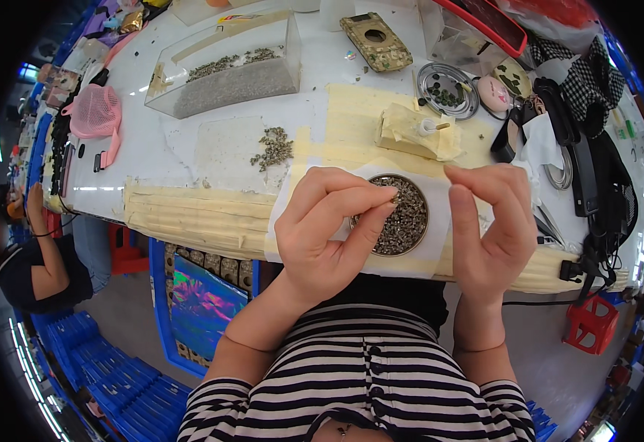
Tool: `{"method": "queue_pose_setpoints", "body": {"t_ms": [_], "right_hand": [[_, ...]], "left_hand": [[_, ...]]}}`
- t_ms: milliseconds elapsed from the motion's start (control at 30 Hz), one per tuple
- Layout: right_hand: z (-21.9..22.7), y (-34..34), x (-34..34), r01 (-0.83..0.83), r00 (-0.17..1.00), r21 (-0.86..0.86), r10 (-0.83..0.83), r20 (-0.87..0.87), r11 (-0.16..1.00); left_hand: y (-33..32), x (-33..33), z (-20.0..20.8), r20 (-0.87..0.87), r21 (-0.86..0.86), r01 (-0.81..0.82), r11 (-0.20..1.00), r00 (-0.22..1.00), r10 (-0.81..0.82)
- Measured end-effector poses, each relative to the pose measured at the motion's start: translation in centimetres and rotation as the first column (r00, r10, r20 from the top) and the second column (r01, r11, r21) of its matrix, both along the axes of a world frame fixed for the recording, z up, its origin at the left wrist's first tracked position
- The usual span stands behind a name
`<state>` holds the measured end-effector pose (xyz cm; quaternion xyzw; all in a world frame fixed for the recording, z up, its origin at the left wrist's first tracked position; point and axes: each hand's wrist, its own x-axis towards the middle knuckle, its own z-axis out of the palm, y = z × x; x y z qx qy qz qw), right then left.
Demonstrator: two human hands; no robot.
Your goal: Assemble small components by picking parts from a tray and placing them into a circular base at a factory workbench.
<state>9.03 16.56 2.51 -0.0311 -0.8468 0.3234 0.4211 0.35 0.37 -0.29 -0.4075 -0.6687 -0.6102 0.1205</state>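
Observation:
My left hand (329,228) is closed, thumb and forefinger pinched together above a round tin (427,228) full of small metal pieces (403,217). Whatever sits in that pinch is too small to make out. To the right of the tin my right hand (491,228) is raised with its fingers curled; a small gap shows between thumb and forefinger, and I see nothing in it. White paper (440,254) lies under the tin. Just behind stands a block wrapped in cream tape (410,132), with a white peg on top.
A clear bin (237,92) of metal pieces stands back left, a loose pile (272,149) before it. Behind the block are a camouflage-patterned case (376,43) and a round clear dish (447,90). Black straps (558,110) clutter the right. Another person (42,272) sits at left.

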Motion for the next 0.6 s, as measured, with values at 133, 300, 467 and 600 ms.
{"method": "queue_pose_setpoints", "body": {"t_ms": [133,300,467,600], "right_hand": [[1.7,1.7,-1.5,0.195,0.981,0.248,-0.195,-0.025,0.949],[1.1,2.4,-3.3,0.172,0.976,0.317,-0.205,0.071,0.933],[0.5,2.6,-3.4,0.167,0.98,0.31,-0.192,0.052,0.936],[1.1,1.9,-3.0,0.218,0.976,0.268,-0.215,-0.042,0.938]], "left_hand": [[0.8,-0.2,1.3,-0.071,-0.003,0.014,1.0,0.997,-0.014],[1.2,-0.5,0.6,0.042,0.043,0.03,0.999,0.999,-0.032],[0.7,-0.4,0.2,0.087,0.081,0.018,0.997,0.996,-0.025],[0.5,-0.3,0.3,0.111,0.093,0.022,0.995,0.993,-0.032]]}}
